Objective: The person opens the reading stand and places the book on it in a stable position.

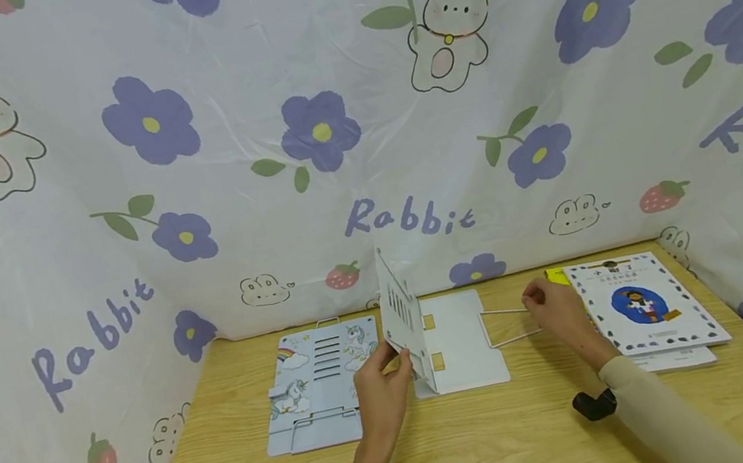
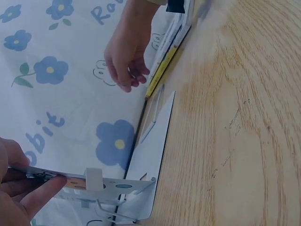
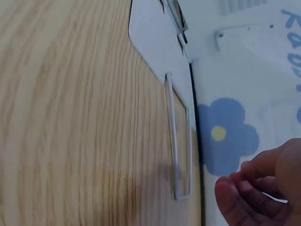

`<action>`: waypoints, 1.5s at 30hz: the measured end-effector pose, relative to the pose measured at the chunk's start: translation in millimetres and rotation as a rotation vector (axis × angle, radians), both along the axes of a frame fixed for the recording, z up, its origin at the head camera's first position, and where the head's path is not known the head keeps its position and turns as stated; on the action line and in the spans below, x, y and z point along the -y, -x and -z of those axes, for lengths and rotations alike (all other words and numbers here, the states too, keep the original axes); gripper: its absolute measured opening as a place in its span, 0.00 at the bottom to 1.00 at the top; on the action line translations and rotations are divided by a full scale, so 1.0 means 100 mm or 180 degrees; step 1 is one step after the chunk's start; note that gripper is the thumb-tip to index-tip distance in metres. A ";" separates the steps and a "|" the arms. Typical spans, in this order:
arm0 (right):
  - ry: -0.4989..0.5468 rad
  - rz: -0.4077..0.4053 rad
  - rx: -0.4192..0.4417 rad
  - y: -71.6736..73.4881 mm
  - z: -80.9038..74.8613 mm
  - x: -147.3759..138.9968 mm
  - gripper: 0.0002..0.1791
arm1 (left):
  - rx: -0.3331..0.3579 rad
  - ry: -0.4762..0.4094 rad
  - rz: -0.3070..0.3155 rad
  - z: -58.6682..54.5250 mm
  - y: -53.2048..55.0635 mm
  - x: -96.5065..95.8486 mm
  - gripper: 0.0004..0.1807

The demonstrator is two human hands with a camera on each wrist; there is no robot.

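A metal folding book stand [image 1: 395, 305] is opened out, one slotted panel standing nearly upright and its white panel [image 1: 474, 358] flat on the table. My left hand [image 1: 379, 398] pinches the near edge of the upright panel between thumb and fingers; in the left wrist view, part of a coloured print and a small white tab [image 2: 94, 179] show there. From the flat panel a wire support frame [image 3: 173, 141] reaches out to the right, lying low over the wood. My right hand [image 1: 563, 318] hovers above the wire's outer end, fingers loosely bent and holding nothing.
A second stand [image 1: 318, 379], printed with unicorns, lies folded on the left. On the right, a stack of books [image 1: 638, 306] has a yellow one [image 1: 556, 277] peeking out. The wooden table [image 1: 495, 440] meets a rabbit-and-flower curtain [image 1: 249, 203] behind.
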State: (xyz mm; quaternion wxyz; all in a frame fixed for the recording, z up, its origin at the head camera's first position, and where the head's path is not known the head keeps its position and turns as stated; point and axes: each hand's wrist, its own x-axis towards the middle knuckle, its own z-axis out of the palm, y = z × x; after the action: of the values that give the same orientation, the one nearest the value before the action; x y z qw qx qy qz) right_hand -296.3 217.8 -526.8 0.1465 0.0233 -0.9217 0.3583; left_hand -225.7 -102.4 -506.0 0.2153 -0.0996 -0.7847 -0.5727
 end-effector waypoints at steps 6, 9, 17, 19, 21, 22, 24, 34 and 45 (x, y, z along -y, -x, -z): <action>-0.0299 0.0071 0.0406 0.04 0.05 -0.12 0.09 | 0.0029 -0.0020 0.0034 -0.03 -0.01 -0.02 0.12; -0.0382 0.0056 0.0601 0.04 0.09 -0.14 0.09 | 0.0032 0.0004 0.0030 -0.04 -0.01 -0.03 0.11; -0.0404 0.0065 0.0812 0.06 0.18 -0.15 0.10 | -0.0017 0.0043 0.0027 -0.03 -0.02 -0.03 0.10; -0.0379 0.0065 0.0840 0.06 0.17 -0.14 0.13 | -0.0042 0.0058 0.0021 -0.03 -0.01 -0.03 0.10; -0.0358 0.0068 0.0858 0.07 0.16 -0.12 0.19 | -0.0070 0.0065 0.0024 -0.02 -0.01 -0.03 0.10; -0.0335 0.0063 0.0869 0.07 0.16 -0.12 0.22 | -0.0076 0.0065 0.0023 -0.02 -0.01 -0.03 0.10; -0.0281 0.0045 0.0871 0.07 0.16 -0.11 0.26 | -0.0073 0.0068 0.0025 -0.02 -0.01 -0.03 0.10; -0.0095 0.0139 0.0964 0.12 0.22 -0.10 0.26 | -0.0099 0.0087 0.0060 -0.02 -0.01 -0.04 0.12; 0.0177 0.0156 0.1034 0.10 0.18 -0.12 0.26 | -0.0011 0.0061 0.0050 -0.03 -0.02 -0.04 0.12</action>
State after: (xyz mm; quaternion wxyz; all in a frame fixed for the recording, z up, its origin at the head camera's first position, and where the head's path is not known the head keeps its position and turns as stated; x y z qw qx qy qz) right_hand -306.0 230.2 -545.3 0.0048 -0.0614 -0.9233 0.3790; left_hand -224.2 -98.0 -502.7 0.2111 -0.1088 -0.7890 -0.5667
